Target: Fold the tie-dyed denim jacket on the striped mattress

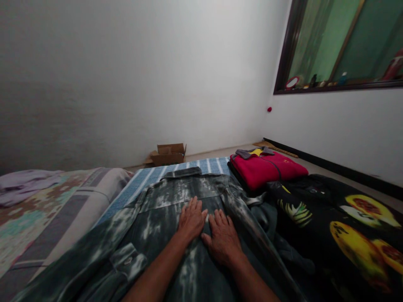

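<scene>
A dark grey-green jacket with whitish streaks lies spread out before me, its collar at the far end and a buttoned cuff showing on the left. My left hand rests flat on the middle of the jacket, fingers stretched out. Close beside it, my right hand also presses flat on the cloth with its fingers a little apart. Neither hand grips anything. One sleeve runs off toward the lower left; the other lies bunched on the right, partly against a black printed garment.
Under the jacket is a blue striped sheet. To the right lie folded red clothing and a black garment with fruit prints. Patterned bedding spreads at left. A cardboard box stands by the wall, and a window is at upper right.
</scene>
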The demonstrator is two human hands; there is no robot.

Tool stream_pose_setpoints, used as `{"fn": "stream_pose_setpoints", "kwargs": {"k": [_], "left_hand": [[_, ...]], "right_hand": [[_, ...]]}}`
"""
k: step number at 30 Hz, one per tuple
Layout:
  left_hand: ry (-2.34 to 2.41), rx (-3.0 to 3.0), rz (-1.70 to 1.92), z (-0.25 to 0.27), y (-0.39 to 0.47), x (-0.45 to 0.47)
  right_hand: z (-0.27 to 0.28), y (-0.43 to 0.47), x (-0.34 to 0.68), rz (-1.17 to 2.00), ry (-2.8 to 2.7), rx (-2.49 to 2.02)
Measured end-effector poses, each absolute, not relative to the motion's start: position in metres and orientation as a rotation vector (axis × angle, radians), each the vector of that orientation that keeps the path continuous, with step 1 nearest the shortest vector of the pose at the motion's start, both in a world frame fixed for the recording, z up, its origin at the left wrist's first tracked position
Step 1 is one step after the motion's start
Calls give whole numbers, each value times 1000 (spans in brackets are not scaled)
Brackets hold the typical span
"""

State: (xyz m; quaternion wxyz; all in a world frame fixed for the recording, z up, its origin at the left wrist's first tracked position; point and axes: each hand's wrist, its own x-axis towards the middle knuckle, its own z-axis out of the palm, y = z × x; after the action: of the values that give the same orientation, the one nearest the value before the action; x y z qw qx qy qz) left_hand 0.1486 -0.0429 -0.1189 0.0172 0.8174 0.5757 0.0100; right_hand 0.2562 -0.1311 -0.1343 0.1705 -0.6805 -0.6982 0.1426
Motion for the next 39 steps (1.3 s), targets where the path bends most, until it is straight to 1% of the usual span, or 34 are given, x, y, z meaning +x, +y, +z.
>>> {"fn": "stream_pose_setpoints", "kwargs": {"k": [5,13,18,24,39], "left_hand": [[1887,2494,-30,-125,-71,137],[1855,2568,50,-128,-87,134],[1874,2594,182,-135,-88,134],[1892,2648,246,-144,-85,134],[1919,2616,259,-143,-82,135]], "right_hand": [[-133,-132,258,364,-1995,-1938],[-134,-134,261,351,-2070,-1969],[-135,-138,260,323,-2070,-1980],[-136,-153,260,345,-2082,-2020],[-135,-197,255,363,-2050,-2020]]}}
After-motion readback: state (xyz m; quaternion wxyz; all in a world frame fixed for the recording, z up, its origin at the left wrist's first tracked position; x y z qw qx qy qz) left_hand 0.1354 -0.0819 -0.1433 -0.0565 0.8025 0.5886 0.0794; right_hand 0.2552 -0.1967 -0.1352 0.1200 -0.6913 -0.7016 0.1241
